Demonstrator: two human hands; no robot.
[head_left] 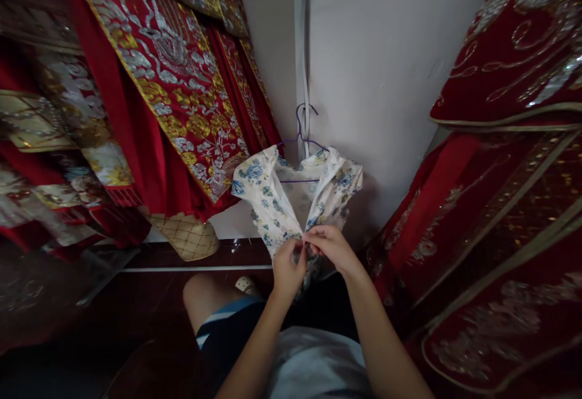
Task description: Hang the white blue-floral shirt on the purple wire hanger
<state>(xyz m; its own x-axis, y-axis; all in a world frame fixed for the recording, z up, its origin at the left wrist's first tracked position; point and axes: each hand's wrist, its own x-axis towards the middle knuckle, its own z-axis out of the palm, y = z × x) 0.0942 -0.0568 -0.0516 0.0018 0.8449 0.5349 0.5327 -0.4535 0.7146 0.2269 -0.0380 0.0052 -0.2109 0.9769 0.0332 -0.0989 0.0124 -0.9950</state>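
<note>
A white short-sleeved garment with blue flowers, perhaps a dress or blouse [268, 202], hangs on a thin purple hanger [300, 135] against the wall. Its front opening spreads in a V from the collar down to my fingers. My left hand [290, 264] pinches the cloth at the foot of the V. Right beside it, fingertips nearly meeting, my right hand [330, 246] pinches the other edge of the opening. Whatever small fastening lies between the fingertips is hidden. The lower part of the garment falls behind my hands towards my lap.
Red costumes with gold and silver embroidery [175, 77] hang at the left. More red embroidered garments [495, 205] fill the right side. A pale strap [305, 41] runs down the wall [386, 53] to the hook. My knee [202, 296] and a light clog [245, 285] are below.
</note>
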